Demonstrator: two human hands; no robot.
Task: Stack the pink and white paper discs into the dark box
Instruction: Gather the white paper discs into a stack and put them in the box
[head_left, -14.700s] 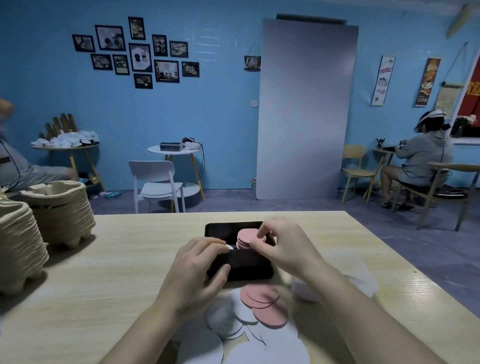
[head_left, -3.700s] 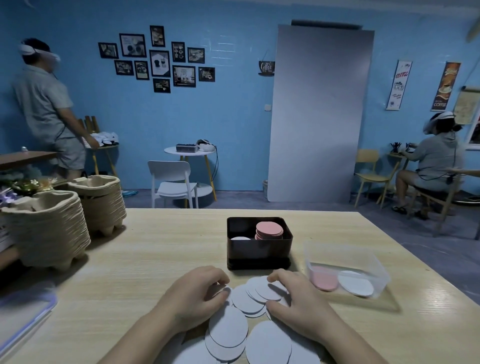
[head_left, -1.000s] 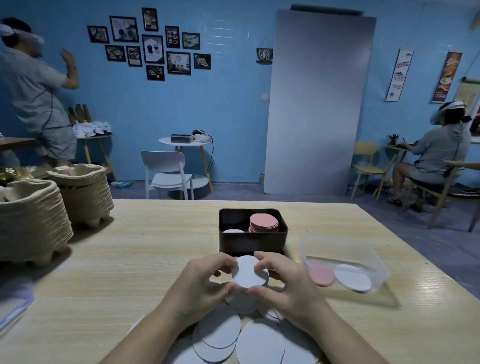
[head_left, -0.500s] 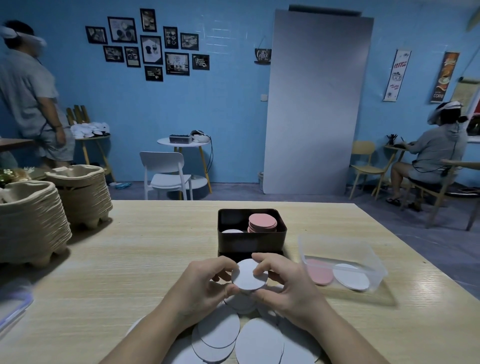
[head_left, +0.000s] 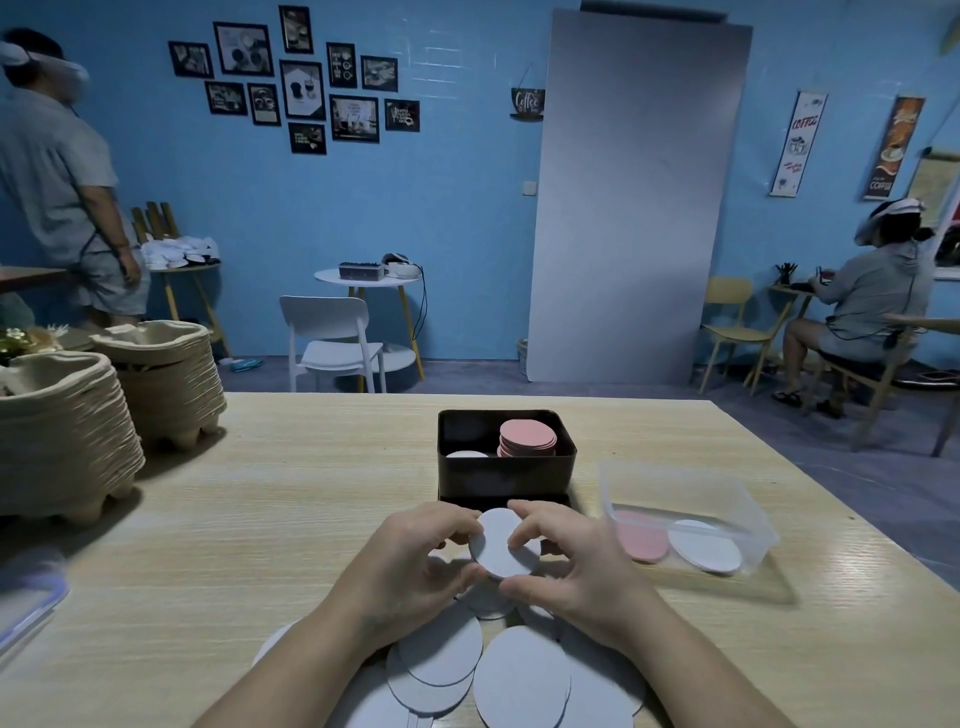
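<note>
Before dark box, left hand, right hand, grips pinching white disc, tub nearby

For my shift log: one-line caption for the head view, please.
Left hand and right hand pinch a white disc before the dark box holding a pink stack.

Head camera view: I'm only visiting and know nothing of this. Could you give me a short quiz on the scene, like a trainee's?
1. True or false: the pink stack stands in the right half of the dark box.
2. The left hand and the right hand together pinch: A) a pink disc, B) a white disc, C) a lid.
3. Fill in: the clear tub holds one pink disc and one ____ disc.

Key: 1 true; 2 B; 3 white.
</note>
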